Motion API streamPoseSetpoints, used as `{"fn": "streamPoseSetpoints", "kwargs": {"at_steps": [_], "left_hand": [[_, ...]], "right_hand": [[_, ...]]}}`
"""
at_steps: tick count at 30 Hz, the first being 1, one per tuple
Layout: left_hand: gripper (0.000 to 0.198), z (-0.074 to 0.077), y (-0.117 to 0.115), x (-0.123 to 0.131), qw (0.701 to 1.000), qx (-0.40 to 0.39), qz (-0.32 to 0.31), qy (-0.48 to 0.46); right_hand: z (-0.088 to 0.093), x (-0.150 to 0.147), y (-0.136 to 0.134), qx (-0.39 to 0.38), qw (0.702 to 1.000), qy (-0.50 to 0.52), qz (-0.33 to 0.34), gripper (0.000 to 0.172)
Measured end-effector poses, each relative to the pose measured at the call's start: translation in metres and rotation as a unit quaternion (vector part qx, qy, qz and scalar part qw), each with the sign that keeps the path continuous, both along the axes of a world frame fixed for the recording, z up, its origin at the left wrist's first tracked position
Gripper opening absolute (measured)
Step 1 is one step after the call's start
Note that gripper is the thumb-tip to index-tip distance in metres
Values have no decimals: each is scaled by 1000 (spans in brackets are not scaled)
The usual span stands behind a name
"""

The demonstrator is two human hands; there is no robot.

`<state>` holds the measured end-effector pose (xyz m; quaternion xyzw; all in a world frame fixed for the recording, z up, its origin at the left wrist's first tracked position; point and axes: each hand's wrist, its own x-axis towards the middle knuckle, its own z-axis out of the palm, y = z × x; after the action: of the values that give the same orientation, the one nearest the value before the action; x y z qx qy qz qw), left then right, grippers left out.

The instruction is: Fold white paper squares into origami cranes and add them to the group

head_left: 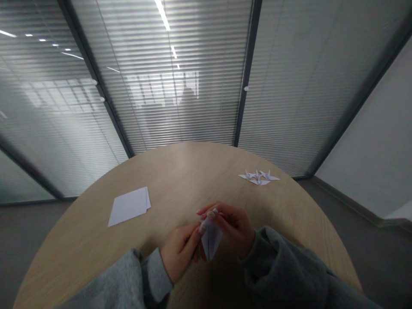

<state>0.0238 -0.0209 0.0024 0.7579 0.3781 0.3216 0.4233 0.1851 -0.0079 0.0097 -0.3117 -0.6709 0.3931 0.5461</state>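
Observation:
A piece of folded white paper (211, 240), narrowing to a point at its lower end, is held between both hands above the near part of the table. My left hand (182, 249) grips its left edge, the thumb on the front and the other fingers behind it. At the upper end, my right hand (232, 225) pinches the paper between thumb and fingers. A crease runs down the front of the folded paper. The fingers partly cover its top and left side.
The round wooden table (186, 171) carries a small stack of white paper sheets (128, 207) at the left. Several folded paper cranes (258, 177) sit grouped toward the far right edge. Behind the table stand glass partitions with blinds (183, 116), and a white wall (376, 133) is at the right.

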Motion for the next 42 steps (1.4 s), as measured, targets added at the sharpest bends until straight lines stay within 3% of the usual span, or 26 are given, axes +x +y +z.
{"fn": "streamPoseSetpoints", "kwargs": {"at_steps": [10, 16, 31, 42], "left_hand": [[56, 2, 0, 2, 999, -24, -20, 11], [54, 3, -1, 1, 1000, -14, -5, 27], [51, 2, 2, 0, 999, 30, 11, 39], [47, 1, 2, -1, 996, 46, 28, 68]], "right_hand": [[-3, 2, 4, 5, 1000, 14, -25, 31], [-7, 3, 6, 0, 1000, -17, -13, 23], [-7, 2, 6, -12, 998, -60, 1, 21], [-2, 2, 4, 3, 997, -53, -63, 39]]}}
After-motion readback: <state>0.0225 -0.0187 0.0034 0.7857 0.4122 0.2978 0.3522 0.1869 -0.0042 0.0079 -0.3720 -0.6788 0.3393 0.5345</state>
